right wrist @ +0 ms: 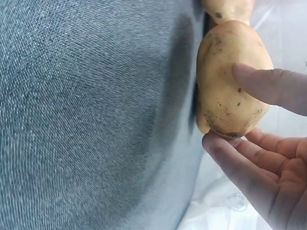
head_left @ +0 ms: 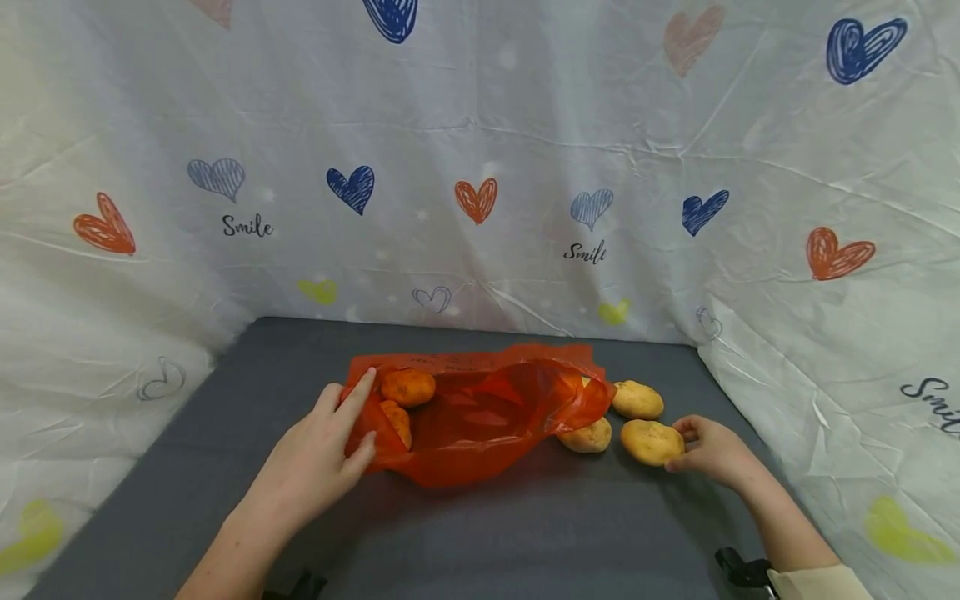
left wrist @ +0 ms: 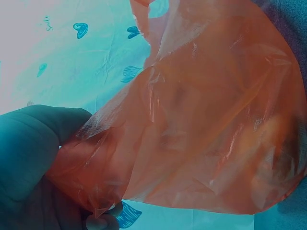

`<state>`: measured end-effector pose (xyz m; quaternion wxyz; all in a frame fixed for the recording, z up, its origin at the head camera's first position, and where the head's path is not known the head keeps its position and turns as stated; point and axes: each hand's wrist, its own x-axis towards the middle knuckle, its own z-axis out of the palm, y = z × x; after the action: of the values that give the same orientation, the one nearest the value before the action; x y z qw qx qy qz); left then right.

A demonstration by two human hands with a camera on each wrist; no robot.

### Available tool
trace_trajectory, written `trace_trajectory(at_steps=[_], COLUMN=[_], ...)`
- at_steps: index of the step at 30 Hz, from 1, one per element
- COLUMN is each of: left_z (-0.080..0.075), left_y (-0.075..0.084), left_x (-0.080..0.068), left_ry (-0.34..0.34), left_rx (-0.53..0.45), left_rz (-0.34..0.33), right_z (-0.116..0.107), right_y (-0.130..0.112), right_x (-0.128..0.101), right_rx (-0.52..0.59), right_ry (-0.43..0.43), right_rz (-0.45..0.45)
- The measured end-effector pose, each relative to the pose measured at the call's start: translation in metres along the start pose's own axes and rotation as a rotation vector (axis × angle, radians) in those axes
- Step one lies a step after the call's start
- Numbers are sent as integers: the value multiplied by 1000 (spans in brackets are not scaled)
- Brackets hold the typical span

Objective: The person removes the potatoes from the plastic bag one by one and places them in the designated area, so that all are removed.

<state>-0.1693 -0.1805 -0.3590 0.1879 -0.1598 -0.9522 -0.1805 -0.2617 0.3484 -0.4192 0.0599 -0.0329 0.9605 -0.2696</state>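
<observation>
Potatoes (head_left: 408, 387): two in one bag (head_left: 450, 469), at least three beside. My left hand (head_left: 303, 462) pinches the bag; my right hand (head_left: 716, 454) pinches one potato (head_left: 648, 442).

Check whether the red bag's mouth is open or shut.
Open: in the head view the red bag gapes, two potatoes show inside, and the left hand holds its edge.

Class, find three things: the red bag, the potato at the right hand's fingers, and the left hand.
Red bag (head_left: 467, 461), head view: on its front side.
Held potato (right wrist: 226, 84), right wrist view: on the middle of its skin.
Left hand (head_left: 318, 455), head view: on its back.
</observation>
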Motion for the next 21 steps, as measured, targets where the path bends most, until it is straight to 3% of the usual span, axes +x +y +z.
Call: trace_trajectory(at_steps=[21], left_z=[2], left_y=[0], left_x=[1], left_ry=[10], left_rx=[-11], left_rz=[6], right_z=[15], right_y=[-5], right_x=[9], right_rx=[0], right_ry=[-9], right_rz=[37])
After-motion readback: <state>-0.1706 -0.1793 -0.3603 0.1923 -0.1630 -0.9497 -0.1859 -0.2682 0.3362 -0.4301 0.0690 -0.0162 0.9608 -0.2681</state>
